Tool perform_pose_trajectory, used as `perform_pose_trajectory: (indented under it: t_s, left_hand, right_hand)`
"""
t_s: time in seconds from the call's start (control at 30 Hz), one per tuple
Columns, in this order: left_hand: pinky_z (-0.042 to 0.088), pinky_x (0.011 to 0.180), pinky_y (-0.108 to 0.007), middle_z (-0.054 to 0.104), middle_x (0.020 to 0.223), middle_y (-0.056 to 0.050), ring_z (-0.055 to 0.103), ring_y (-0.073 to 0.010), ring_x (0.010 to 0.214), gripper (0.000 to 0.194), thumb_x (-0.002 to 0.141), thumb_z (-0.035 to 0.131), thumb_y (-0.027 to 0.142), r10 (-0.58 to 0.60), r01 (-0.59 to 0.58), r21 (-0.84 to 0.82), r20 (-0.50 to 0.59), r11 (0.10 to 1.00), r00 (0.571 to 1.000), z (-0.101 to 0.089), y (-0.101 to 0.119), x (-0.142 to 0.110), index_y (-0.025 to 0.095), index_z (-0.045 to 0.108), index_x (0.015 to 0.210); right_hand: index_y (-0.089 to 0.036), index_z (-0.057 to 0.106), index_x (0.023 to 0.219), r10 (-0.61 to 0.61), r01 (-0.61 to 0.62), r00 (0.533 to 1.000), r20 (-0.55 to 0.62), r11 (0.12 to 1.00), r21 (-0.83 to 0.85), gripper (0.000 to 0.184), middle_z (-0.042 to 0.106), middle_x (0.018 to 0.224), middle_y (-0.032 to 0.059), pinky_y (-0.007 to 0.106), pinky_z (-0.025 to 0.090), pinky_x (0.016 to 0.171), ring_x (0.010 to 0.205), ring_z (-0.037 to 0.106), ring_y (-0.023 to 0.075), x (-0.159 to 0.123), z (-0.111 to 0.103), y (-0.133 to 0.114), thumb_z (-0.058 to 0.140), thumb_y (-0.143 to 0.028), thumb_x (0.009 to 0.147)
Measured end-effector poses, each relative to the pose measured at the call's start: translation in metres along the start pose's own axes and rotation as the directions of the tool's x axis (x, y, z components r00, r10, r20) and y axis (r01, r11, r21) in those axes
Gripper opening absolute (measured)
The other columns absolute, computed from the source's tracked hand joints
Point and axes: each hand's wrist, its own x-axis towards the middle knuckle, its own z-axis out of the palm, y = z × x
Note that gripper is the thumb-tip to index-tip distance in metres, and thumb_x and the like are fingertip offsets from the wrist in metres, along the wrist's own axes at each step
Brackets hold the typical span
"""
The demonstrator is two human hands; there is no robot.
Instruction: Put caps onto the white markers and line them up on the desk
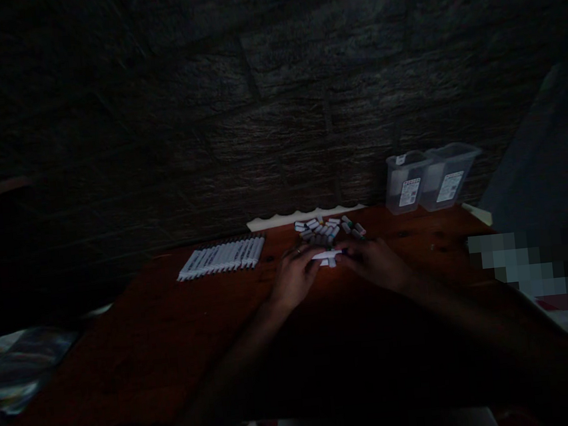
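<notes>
My left hand is closed round the white barrel of a marker, held level just above the table. At the marker's dark end, the fingers of my right hand are closed in a pinch; whether they grip a cap or the tip is too dark to tell. Right behind my hands lies a loose pile of short caps, mostly white or grey with coloured ends. Under the held marker, one or two white pieces rest on the wood. To the left, several white markers lie side by side in a neat row.
The brown wooden table stands against a dark stone-patterned wall. Two clear plastic containers with labels stand at the back right. A white wavy-edged strip lies along the wall. Crumpled plastic shows at the left edge.
</notes>
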Motion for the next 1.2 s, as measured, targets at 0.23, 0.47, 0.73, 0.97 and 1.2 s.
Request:
perform_pose_trajectory:
  t_s: [0.23,0.47,0.73,0.97,1.2]
  left_hand:
    - [0.050,0.092,-0.038,0.070,0.109,-0.004,0.063,-0.0212,0.103,0.026,0.088,0.058,0.012,0.018,-0.017,-0.045,0.018,0.999,1.000,0.0015,0.0024,0.0005,0.024,0.067,0.109]
    - [0.050,0.092,-0.038,0.070,0.108,-0.004,0.063,-0.0214,0.103,0.026,0.087,0.058,0.010,0.030,-0.028,-0.037,0.049,0.999,0.998,0.0025,0.0028,0.0005,0.023,0.068,0.108]
    - [0.049,0.093,-0.038,0.070,0.110,-0.005,0.062,-0.0208,0.104,0.027,0.086,0.059,0.009,0.025,-0.022,-0.059,0.060,0.998,0.998,0.0022,0.0032,0.0004,0.022,0.068,0.108]
    - [0.050,0.092,-0.040,0.070,0.108,-0.004,0.063,-0.0212,0.103,0.028,0.086,0.059,0.009,0.043,-0.039,-0.062,0.055,0.997,0.998,0.0010,0.0036,0.0009,0.023,0.068,0.108]
    - [0.051,0.092,-0.039,0.070,0.109,-0.005,0.063,-0.0207,0.104,0.025,0.088,0.058,0.011,0.053,-0.047,-0.087,0.063,0.995,0.997,0.0024,0.0023,0.0006,0.022,0.067,0.107]
  right_hand:
    - [-0.021,0.067,0.104,-0.009,0.008,0.993,0.118,1.000,0.008,0.019,0.072,0.084,0.0027,0.027,0.045,0.064,0.071,0.066,0.0155,-0.0003,0.0007,0.0002,0.056,-0.027,0.091]
    - [-0.021,0.066,0.105,-0.003,0.009,0.988,0.153,0.999,-0.033,0.020,0.072,0.084,0.0028,0.028,0.045,0.066,0.073,0.066,0.0160,-0.0012,0.0018,-0.0002,0.054,-0.030,0.091]
    - [-0.020,0.067,0.104,-0.017,0.020,0.989,0.147,0.999,-0.024,0.020,0.071,0.084,0.0033,0.028,0.044,0.067,0.074,0.065,0.0164,-0.0013,0.0014,-0.0004,0.054,-0.029,0.092]
    - [-0.021,0.066,0.102,-0.012,0.017,0.988,0.155,0.999,-0.036,0.019,0.070,0.083,0.0026,0.028,0.043,0.065,0.072,0.065,0.0161,-0.0009,0.0027,0.0015,0.054,-0.029,0.091]
    - [-0.021,0.066,0.099,-0.025,0.032,0.987,0.157,0.998,-0.045,0.017,0.069,0.081,0.0025,0.028,0.042,0.065,0.072,0.063,0.0159,-0.0014,0.0009,-0.0002,0.053,-0.029,0.092]
